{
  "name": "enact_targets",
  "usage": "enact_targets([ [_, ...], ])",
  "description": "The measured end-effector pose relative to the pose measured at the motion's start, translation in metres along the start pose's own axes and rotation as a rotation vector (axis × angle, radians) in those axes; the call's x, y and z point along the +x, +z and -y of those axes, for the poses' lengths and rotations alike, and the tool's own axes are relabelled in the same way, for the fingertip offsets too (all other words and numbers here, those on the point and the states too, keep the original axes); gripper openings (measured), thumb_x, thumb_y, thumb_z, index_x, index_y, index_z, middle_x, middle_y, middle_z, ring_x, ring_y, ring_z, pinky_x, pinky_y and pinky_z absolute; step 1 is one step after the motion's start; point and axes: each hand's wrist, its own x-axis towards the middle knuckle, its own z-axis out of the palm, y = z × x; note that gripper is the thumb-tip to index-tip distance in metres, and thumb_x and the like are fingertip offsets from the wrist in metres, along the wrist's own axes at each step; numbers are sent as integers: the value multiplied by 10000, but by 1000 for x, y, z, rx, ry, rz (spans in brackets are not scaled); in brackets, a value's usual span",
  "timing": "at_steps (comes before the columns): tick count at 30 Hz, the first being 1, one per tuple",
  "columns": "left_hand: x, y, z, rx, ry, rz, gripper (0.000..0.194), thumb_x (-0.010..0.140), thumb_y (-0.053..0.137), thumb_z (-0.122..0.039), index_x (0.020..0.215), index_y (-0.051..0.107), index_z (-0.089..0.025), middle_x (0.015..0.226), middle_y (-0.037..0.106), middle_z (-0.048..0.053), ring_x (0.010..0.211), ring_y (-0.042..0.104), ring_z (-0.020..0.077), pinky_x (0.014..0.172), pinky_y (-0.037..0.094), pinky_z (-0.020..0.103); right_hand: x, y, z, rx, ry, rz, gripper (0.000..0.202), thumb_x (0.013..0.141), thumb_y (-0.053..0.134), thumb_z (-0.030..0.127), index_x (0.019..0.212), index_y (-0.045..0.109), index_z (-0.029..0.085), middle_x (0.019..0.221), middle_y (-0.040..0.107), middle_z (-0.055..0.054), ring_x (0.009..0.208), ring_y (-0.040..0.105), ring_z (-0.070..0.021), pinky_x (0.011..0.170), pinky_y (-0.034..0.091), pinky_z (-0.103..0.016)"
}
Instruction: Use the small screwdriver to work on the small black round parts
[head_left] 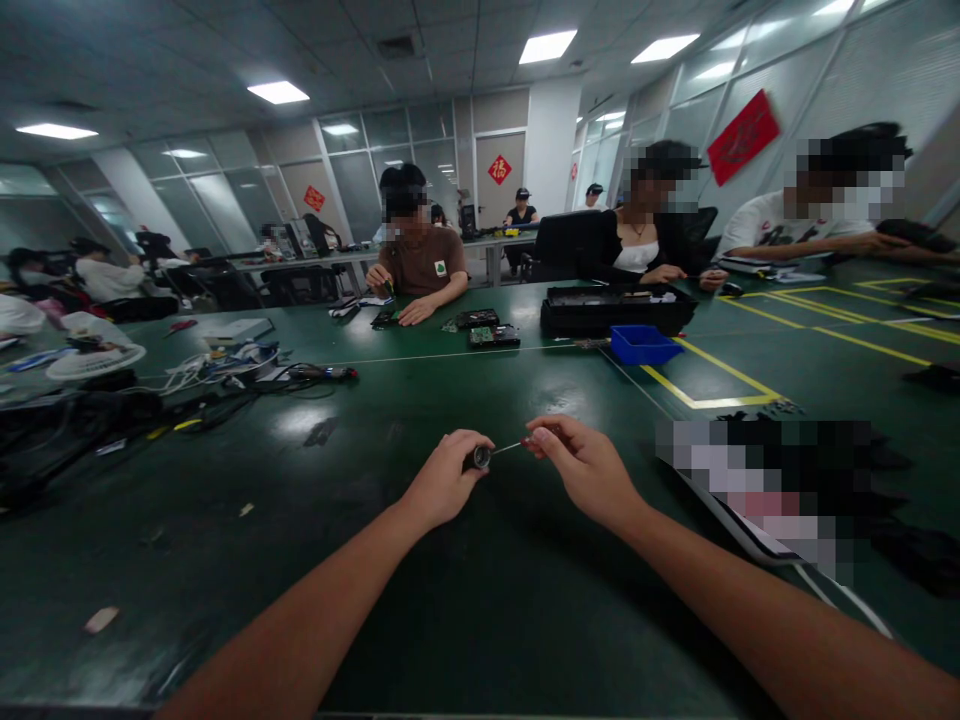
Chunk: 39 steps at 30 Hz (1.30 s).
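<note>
Near the middle of the green table, my left hand (450, 475) is closed around a small dark round part (481, 458) whose open, silvery end faces me. My right hand (581, 460) grips a screwdriver with a red handle (527, 442) and a thin metal shaft (508, 448). The shaft points left, and its tip is at or very close to the rim of the round part; whether they touch I cannot tell. Both hands are held a little above the tabletop. My right fingers hide most of the screwdriver's handle.
Ahead are circuit-board units (493, 336), a long black tray (615, 312) and a blue bin (645, 344). Cables and a white fan part (96, 360) lie at left. A blurred-out device (750, 500) with a white cable is at right. Several people sit around.
</note>
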Motion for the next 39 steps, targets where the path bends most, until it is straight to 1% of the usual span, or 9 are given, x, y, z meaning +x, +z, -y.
enact_targets([
  [4, 1, -1, -2, -25, -20, -36, 350, 851, 638, -125, 1175, 631, -255, 1222, 631, 51, 1183, 555, 245, 1142, 343, 489, 1, -1, 2, 38, 2, -24, 273, 928, 547, 436, 1026, 666, 210, 871, 747, -55, 806, 704, -212, 749, 557, -364],
  [8, 1, 0, 0, -39, -48, -58, 328, 851, 663, -157, 1167, 633, -243, 1196, 648, 51, 1148, 576, 243, 1144, 343, 488, 2, -1, 2, 63, 4, -26, 284, 925, 554, 443, 1031, 667, 205, 886, 746, -62, 808, 697, -210, 757, 561, -373],
  [11, 1, -1, 2, -35, -25, -49, 313, 860, 670, -187, 1164, 643, -255, 1193, 650, 46, 1143, 574, 242, 1145, 335, 494, 2, -1, 3, 71, 10, -39, 281, 920, 556, 444, 1021, 666, 206, 881, 745, -63, 794, 696, -210, 751, 562, -377],
  [17, 1, -2, 4, -34, 0, -70, 344, 860, 689, -220, 1192, 638, -297, 1192, 651, 18, 1144, 573, 231, 1130, 346, 487, 2, -1, 5, 60, 6, -73, 281, 928, 547, 442, 1019, 660, 201, 879, 738, -60, 808, 691, -209, 762, 553, -370],
  [21, 0, -4, 1, -24, -9, -75, 344, 858, 692, -217, 1192, 645, -286, 1190, 652, 28, 1145, 575, 237, 1121, 356, 482, 2, -2, 6, 17, 15, -58, 287, 925, 551, 455, 997, 667, 201, 873, 732, -59, 792, 677, -210, 735, 541, -358],
  [30, 1, -3, 0, -26, -20, -81, 365, 850, 707, -199, 1199, 642, -284, 1207, 653, 23, 1157, 569, 232, 1140, 334, 491, 4, -3, 4, -45, 64, -90, 324, 935, 539, 480, 986, 681, 194, 839, 718, -50, 769, 660, -203, 709, 506, -336],
  [32, 1, -3, 0, -20, -24, -79, 368, 850, 707, -190, 1200, 642, -280, 1218, 651, 22, 1166, 567, 232, 1141, 333, 497, 4, -4, 4, -53, 68, -93, 329, 934, 539, 486, 963, 687, 193, 789, 700, -38, 734, 650, -194, 689, 496, -325],
  [37, 1, -3, 1, 4, -8, -80, 374, 851, 713, -199, 1207, 638, -288, 1226, 649, 10, 1169, 565, 231, 1145, 327, 517, 4, -6, 10, -97, 49, -46, 322, 929, 538, 473, 907, 704, 198, 681, 649, -15, 655, 618, -182, 621, 460, -306],
  [39, 1, -3, 2, 15, 2, -79, 375, 850, 718, -207, 1208, 639, -285, 1226, 649, 11, 1168, 565, 233, 1146, 323, 526, 3, -5, 11, -84, 43, -30, 304, 924, 542, 462, 934, 693, 198, 668, 642, -8, 640, 612, -180, 614, 457, -305],
])
